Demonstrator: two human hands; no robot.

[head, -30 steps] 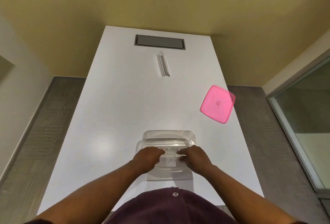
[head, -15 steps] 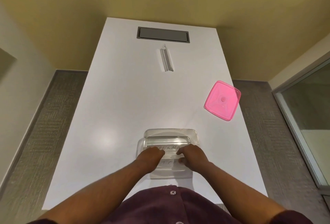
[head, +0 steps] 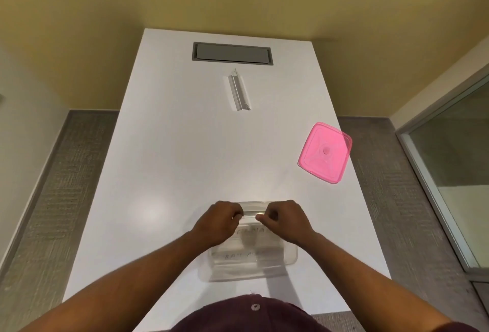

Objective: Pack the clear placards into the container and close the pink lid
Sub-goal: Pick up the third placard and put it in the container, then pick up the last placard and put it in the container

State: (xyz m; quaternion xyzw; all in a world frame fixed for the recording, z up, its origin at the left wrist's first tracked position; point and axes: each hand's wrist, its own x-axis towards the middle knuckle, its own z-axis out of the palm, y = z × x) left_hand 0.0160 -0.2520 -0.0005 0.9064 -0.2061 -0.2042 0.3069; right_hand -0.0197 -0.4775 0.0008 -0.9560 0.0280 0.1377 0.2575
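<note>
A clear plastic container sits open on the white table near its front edge, with clear placards bearing handwriting lying inside. My left hand and my right hand are over the container's far end, each pinching an end of a clear placard held between them. Another clear placard lies alone at the far middle of the table. The pink lid rests at the table's right edge, apart from the container.
A grey recessed hatch is set into the far end of the white table. Grey carpet runs along both sides. A glass partition stands to the right. A yellow wall lies beyond the table.
Both hands moved from the container's near half to its far end and closed on a clear placard there. The view shifted, so the container appears closer to me.
</note>
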